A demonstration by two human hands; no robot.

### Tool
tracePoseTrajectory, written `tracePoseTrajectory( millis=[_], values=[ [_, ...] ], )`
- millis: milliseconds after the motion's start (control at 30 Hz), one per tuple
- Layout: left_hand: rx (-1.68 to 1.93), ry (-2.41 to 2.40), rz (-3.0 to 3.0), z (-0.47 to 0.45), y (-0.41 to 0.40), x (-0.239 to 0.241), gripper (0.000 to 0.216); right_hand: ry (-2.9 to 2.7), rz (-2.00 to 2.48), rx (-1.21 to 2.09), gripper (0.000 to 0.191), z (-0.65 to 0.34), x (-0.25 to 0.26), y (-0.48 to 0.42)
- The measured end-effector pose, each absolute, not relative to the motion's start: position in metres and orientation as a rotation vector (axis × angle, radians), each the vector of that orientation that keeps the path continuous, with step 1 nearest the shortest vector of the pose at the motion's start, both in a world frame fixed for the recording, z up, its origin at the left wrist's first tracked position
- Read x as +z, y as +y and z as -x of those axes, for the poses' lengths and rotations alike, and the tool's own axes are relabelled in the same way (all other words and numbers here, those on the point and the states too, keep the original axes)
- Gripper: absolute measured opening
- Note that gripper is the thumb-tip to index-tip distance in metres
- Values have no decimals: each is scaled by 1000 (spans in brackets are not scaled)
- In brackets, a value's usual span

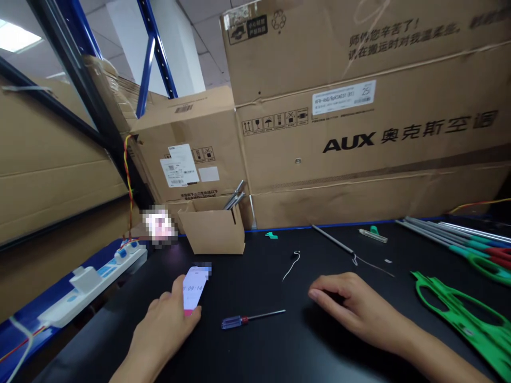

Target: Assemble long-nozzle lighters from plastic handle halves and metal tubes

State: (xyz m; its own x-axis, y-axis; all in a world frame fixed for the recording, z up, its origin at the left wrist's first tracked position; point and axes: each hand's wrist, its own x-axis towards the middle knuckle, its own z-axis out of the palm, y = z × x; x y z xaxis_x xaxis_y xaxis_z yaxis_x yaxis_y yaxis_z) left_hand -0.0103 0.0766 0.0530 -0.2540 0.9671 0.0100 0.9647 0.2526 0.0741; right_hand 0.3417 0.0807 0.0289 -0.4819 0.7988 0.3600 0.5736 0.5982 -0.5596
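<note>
My left hand (pixel 165 316) is closed around the edges of a phone (pixel 194 287) with a lit screen showing digits. Just right of it a screwdriver (pixel 251 318) lies on the black table, its clear blue-purple handle towards the left. My right hand (pixel 355 306) rests on the table beyond the screwdriver's tip, fingers curled in and thumb against the index finger, with nothing visible in it. A short pale wire (pixel 295 263) lies ahead of this hand. Large green plastic handles (pixel 459 314) lie to its right.
A small open carton (pixel 215 229) holding metal rods stands at the back. Behind it rise big cardboard boxes (pixel 359 175). A grey rod (pixel 333 239), a clear tube (pixel 373 235) and several coloured-handled tools (pixel 471 242) lie at back right. A white power strip (pixel 96 287) runs along the left.
</note>
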Motion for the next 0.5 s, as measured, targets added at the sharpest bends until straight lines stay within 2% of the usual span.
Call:
tracePoseTrajectory(
  millis=[500],
  values=[
    [156, 2447, -1871, 39, 80, 52, 81, -2248, 1097, 461, 35, -343, 30, 81]
  ],
)
